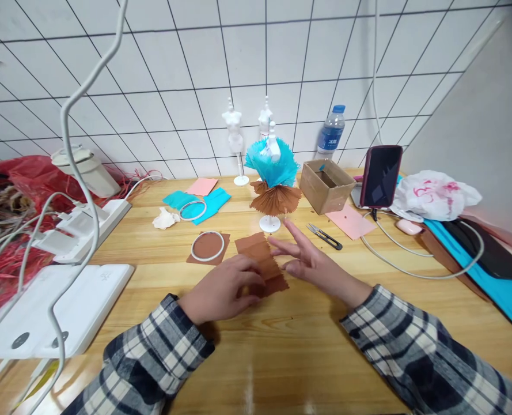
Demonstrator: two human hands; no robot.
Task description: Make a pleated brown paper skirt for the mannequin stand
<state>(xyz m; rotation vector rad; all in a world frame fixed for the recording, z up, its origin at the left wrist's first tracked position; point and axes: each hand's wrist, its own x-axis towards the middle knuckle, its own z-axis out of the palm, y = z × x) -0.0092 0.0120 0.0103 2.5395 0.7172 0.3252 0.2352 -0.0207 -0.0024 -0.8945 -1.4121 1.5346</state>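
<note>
A piece of brown crepe paper (256,253) with a zigzag right edge lies in front of me. My left hand (227,285) is closed on its lower left part, with the fingertips partly hidden. Just right of the paper, my right hand (310,262) is open, its fingers spread towards the zigzag edge. Behind them stands a small white mannequin (272,144) dressed in a pleated blue paper top (275,164) and a brown pleated paper skirt (273,199). Thread snips (325,236) lie to the right. On the left, a white ring (222,248) rests on a brown paper square (190,257).
Two bare mannequins, one (234,129) at left, stand by the tiled wall. Blue paper (216,202), a cardboard box (328,196), a water bottle (331,132) and a phone (382,176) are at the back. A power strip (113,222), white cable (76,104) and bags crowd the sides.
</note>
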